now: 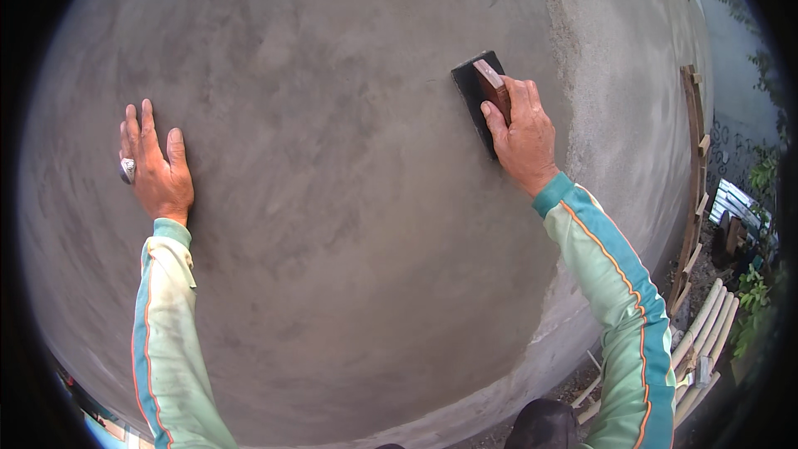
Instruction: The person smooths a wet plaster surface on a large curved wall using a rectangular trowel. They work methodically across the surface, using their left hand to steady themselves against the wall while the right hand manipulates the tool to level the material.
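Note:
A grey plastered wall (332, 283) fills most of the view, its surface mottled with darker, damp-looking patches. My right hand (525, 137) is closed around the brown handle of a black rectangular plastering float (472, 108), whose face lies against the wall at upper right of centre. My left hand (158, 165) rests on the wall at the left with its fingers stretched upward and thumb apart, holding nothing. A large ring (126, 170) sits on one of its fingers. Both forearms wear pale green sleeves with teal and orange stripes.
A rough edge divides the darker plaster from a lighter wall strip (619, 100) at the right. Beyond it leans a wooden ladder (692, 191). Several pale poles (706, 328) lie at lower right, near corrugated metal sheet (736, 204) and green plants (752, 295). My dark shoe (542, 426) shows below.

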A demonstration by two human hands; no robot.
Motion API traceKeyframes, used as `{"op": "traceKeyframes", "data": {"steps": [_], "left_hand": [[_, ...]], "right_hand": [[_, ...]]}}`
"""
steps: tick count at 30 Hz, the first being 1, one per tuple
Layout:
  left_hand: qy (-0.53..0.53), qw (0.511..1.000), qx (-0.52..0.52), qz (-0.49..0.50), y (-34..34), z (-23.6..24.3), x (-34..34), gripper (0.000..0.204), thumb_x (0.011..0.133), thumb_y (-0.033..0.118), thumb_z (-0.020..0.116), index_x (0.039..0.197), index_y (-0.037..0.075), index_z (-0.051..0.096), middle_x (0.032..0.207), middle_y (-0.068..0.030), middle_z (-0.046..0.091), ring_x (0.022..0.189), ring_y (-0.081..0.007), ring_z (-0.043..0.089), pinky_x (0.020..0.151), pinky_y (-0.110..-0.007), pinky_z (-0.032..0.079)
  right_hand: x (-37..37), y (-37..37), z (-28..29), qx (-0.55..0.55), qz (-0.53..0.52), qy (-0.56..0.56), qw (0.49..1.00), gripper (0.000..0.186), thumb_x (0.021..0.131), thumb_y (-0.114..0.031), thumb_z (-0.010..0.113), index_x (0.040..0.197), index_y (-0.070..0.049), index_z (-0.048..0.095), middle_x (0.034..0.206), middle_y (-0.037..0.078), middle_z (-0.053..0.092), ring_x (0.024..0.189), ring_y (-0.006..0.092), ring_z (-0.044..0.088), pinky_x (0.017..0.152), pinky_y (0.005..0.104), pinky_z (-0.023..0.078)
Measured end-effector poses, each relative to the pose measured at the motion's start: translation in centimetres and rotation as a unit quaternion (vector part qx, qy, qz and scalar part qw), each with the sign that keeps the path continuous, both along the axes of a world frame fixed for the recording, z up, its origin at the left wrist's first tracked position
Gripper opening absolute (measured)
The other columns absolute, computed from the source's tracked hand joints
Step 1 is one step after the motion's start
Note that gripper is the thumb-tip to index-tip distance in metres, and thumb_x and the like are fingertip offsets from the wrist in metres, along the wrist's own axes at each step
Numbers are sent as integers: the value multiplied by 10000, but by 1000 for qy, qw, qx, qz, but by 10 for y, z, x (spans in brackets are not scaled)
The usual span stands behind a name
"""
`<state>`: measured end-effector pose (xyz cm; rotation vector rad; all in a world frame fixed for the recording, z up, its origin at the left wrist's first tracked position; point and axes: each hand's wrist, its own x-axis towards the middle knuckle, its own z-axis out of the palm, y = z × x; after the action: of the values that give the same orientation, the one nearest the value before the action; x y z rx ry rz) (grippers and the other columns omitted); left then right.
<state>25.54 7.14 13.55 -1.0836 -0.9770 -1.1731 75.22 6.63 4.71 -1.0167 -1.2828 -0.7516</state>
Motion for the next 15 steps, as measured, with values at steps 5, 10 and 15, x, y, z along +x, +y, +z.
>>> {"op": "traceKeyframes", "data": {"steps": [5,10,15], "left_hand": [[4,1000,4,-3,-1,0,1,589,1084,462,476,1619,225,418,1704,-72,349,1566,-356,306,1278,-536,218],[10,1000,5,-22,-1,0,1,589,1078,460,492,1608,210,437,1696,-91,361,1554,-377,321,1271,-557,217],[10,999,3,-33,-1,-1,1,588,1079,448,496,1610,204,434,1696,-99,359,1558,-382,313,1272,-556,209]], "right_hand": [[76,53,160,35,-105,138,984,460,1011,-319,643,1388,-68,563,1256,226,669,1163,429,657,998,519,526],[80,50,162,51,-177,53,981,593,1057,-274,552,1625,-264,381,1296,231,659,1177,447,652,1047,534,510],[56,41,34,-54,-134,-36,989,524,1071,-239,509,1577,-364,465,1143,191,578,901,434,719,824,534,623]]}}
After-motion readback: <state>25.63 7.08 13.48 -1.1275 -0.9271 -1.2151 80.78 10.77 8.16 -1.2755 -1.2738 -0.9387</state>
